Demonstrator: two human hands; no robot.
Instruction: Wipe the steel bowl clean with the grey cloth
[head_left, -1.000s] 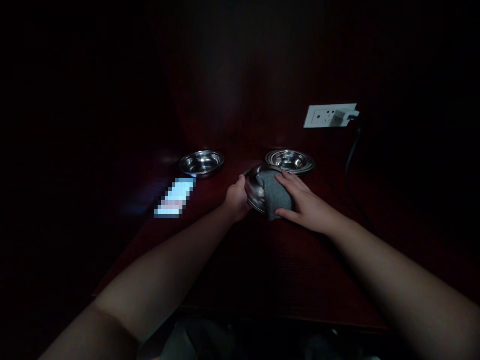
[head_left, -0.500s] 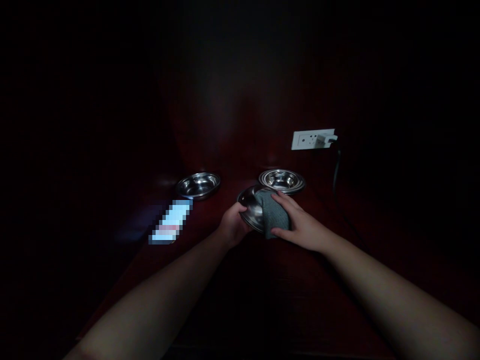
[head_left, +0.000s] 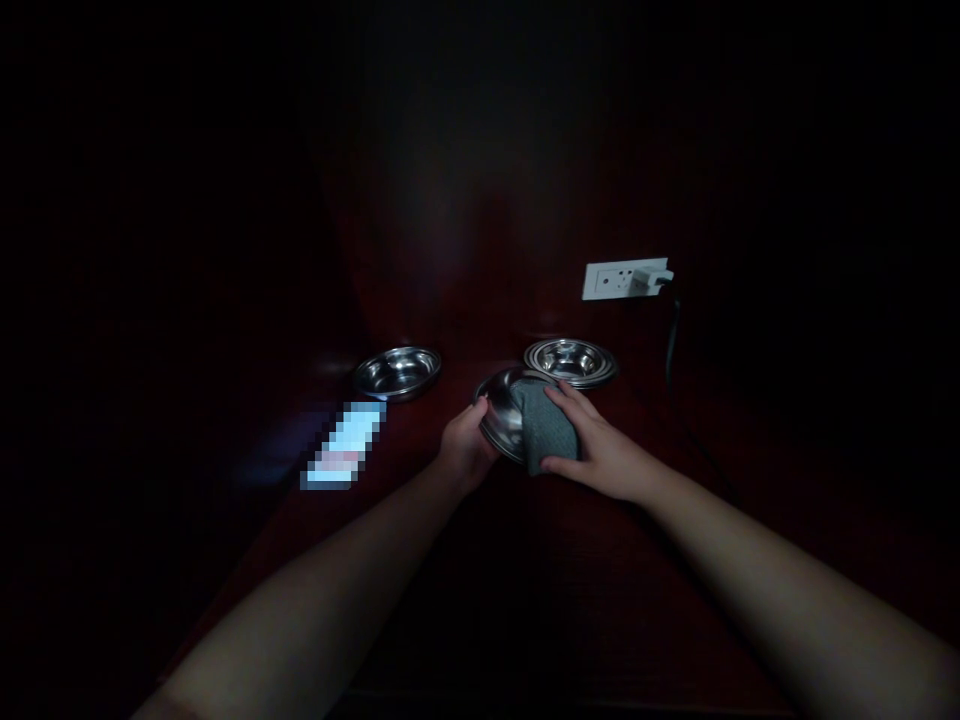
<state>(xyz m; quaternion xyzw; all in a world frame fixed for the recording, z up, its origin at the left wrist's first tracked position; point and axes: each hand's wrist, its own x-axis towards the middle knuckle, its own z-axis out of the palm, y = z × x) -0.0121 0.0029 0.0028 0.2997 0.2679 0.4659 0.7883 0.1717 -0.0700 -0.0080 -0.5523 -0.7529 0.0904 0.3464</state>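
Observation:
My left hand [head_left: 466, 446] grips the left rim of a shiny metal bowl [head_left: 504, 412], thumb on its outer side. The bowl is tilted, its rounded underside facing up toward me. Over the bowl's right part lies a grey-green cloth [head_left: 549, 432], which my right hand [head_left: 600, 445] holds and presses against the metal with thumb and fingers. The cloth hides that side of the bowl. Behind it, to the right, sit nested metal bowls [head_left: 606, 372]. Another metal bowl [head_left: 397, 374] stands upright at the back left.
A lit, pixelated phone-like screen [head_left: 345, 445] lies left of my hands on the dark red table [head_left: 600, 600]. On the back wall a white socket [head_left: 609, 281] holds a plug [head_left: 657, 280], and its black cable [head_left: 673, 345] hangs down at the right. The surroundings are very dark.
My hands, the bowl and the cloth stay almost in place. My left thumb has shifted slightly upward along the rim. The nested bowls appear a little farther right.

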